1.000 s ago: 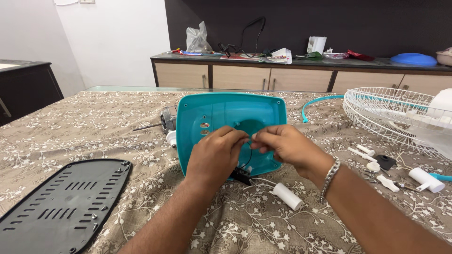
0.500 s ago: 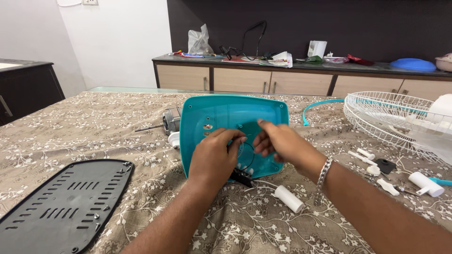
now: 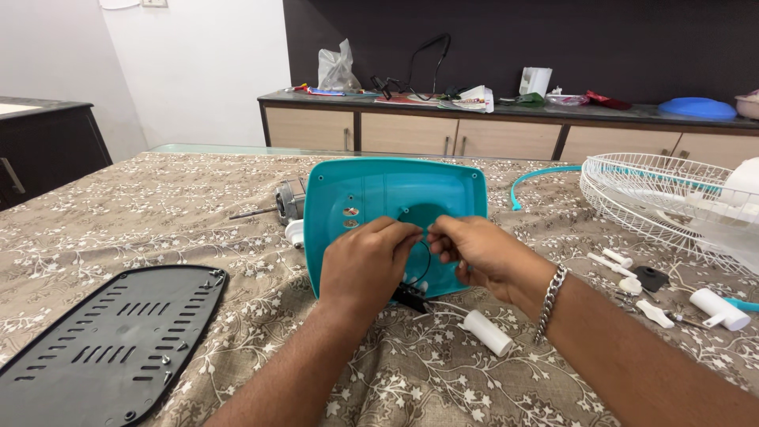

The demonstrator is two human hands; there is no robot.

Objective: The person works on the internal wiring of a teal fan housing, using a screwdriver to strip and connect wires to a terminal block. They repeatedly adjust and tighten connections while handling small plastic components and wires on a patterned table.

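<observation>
Pinching a black wire (image 3: 424, 261), both hands stay on the teal housing (image 3: 393, 199).

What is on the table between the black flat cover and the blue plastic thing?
Only bare flowered tablecloth lies between the black cover and the blue shell, seen from the head camera.

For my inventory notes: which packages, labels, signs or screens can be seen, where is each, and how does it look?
Clear plastic bag: on the sideboard, left end, crumpled and knotted.
White carton: on the sideboard, middle, upright, boxy.
Printed papers: on the sideboard, folded, white with colours.
No screens or signs show.
</observation>
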